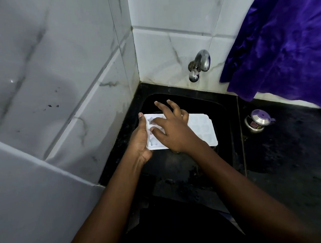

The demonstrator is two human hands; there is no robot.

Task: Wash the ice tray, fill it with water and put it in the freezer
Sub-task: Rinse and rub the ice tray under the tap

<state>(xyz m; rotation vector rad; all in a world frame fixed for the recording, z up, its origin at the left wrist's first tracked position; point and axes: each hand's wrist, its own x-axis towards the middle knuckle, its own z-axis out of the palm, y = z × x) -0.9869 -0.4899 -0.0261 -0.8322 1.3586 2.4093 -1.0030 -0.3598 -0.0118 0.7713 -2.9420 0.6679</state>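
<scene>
Left hand [140, 141] grips ice tray [201, 128] by its left end, long axis running rightward; right hand [173, 131] lies spread-fingered on top, grasping nothing.

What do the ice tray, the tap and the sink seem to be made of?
The ice tray looks like matte white plastic, with moulded cells. The tap is metal, likely chromed, given bright reflections. The sink is black and dull, perhaps stone; uncertain.

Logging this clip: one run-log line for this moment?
stage: washing | left hand: grips ice tray edge over sink | right hand: rests on tray top | tap: no stream
</scene>
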